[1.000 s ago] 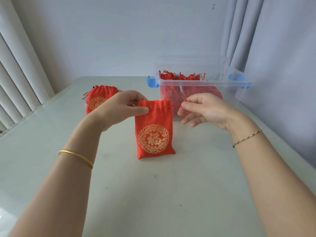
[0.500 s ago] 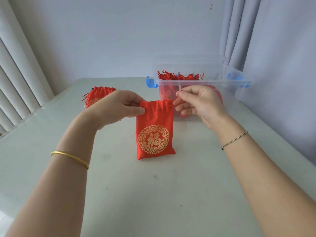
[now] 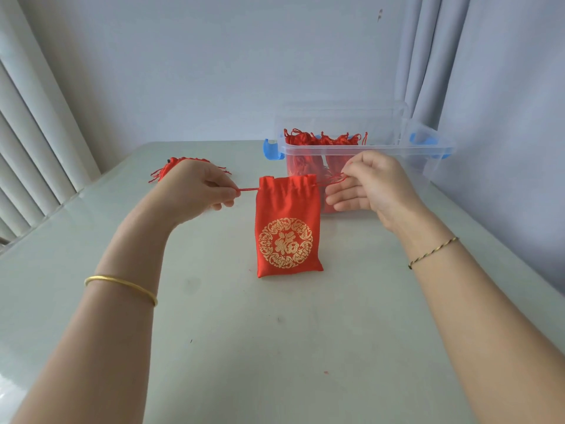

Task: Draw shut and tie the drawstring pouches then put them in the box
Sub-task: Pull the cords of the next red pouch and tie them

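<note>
A red pouch (image 3: 287,228) with a gold round emblem hangs upright over the table, its bottom edge touching the surface. My left hand (image 3: 198,191) pinches the red drawstring (image 3: 249,189) coming out of the pouch's left side. My right hand (image 3: 370,185) pinches the cord on the right side between thumb and forefinger, the other fingers loose below. The pouch's mouth is slightly gathered. Behind it stands a clear plastic box (image 3: 425,151) with blue latches, holding several red pouches (image 3: 321,142).
Another red pouch (image 3: 171,168) with tassel cords lies on the table behind my left hand, mostly hidden. The pale green table (image 3: 275,347) ends at a wall on the right. Curtains hang at the left and back right.
My left hand let go of the pouch's top corner and now pinches the left cord. Both hands have drawn apart sideways, pulling the cords out, and the pouch mouth has begun to gather.
</note>
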Demonstrator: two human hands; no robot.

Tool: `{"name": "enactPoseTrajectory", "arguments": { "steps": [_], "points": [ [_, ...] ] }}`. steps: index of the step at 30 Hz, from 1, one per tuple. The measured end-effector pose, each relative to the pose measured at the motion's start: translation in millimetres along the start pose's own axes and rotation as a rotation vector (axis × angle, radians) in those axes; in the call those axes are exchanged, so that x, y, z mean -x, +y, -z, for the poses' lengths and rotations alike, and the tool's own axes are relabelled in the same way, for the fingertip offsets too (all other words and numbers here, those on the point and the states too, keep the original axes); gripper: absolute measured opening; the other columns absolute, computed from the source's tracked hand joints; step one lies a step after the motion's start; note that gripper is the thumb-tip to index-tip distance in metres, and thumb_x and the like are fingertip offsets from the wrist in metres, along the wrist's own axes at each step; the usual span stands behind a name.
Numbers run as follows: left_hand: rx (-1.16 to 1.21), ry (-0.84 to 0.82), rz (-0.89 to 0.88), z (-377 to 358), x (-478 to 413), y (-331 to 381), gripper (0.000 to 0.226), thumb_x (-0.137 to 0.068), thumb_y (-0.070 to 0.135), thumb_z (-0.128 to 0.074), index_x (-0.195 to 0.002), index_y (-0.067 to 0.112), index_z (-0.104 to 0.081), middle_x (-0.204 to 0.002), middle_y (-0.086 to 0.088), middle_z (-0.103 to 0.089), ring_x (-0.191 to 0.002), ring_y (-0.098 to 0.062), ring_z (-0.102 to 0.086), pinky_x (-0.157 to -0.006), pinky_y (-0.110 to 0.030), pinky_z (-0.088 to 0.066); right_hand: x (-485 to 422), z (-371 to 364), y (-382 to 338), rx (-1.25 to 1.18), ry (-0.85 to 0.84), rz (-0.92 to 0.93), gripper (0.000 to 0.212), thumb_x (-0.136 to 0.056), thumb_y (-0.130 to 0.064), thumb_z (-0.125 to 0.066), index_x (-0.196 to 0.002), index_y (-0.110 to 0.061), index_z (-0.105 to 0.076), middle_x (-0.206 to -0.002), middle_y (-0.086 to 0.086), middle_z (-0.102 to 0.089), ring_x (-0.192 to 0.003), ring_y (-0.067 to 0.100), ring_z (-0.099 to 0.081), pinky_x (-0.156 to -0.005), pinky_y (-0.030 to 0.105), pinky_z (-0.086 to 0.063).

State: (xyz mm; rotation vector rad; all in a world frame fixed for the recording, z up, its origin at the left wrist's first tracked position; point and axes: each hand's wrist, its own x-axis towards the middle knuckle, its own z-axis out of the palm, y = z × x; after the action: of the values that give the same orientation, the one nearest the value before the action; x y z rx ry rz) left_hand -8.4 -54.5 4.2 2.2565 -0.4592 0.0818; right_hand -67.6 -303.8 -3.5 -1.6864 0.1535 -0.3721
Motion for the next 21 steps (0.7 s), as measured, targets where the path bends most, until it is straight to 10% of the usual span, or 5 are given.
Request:
{"name": "enactPoseTrajectory", "arguments": {
  "steps": [11, 21],
  "points": [
    [-0.01, 0.116, 0.035, 2, 0, -3, 0.017, -0.087, 0.02, -0.063, -0.071, 0.013, -0.066, -0.067, -0.002, -0.062, -0.06, -0.013, -0.053, -0.059, -0.02, -0.043, 0, 31, -1, 0.141, -0.088, -0.02, 0.015, -0.087, -0.014, -0.062, -0.071, -0.012, -0.063, -0.068, 0.001, -0.063, -0.045, 0.003, -0.05, -0.043, 0.015, -0.044],
    [1.076, -0.011, 0.222, 11, 0, -8, 0.031, -0.096, 0.022, -0.044, -0.066, 0.021, -0.049, -0.056, 0.008, -0.048, -0.05, -0.006, -0.043, -0.06, -0.019, -0.036, -11, 45, 12, 0.03, 0.187, -0.172, 0.023, -0.088, -0.013, -0.06, -0.065, -0.01, -0.058, -0.061, 0.003, -0.047, -0.035, 0.001, -0.037, -0.036, 0.011, -0.032]
  ]
}}
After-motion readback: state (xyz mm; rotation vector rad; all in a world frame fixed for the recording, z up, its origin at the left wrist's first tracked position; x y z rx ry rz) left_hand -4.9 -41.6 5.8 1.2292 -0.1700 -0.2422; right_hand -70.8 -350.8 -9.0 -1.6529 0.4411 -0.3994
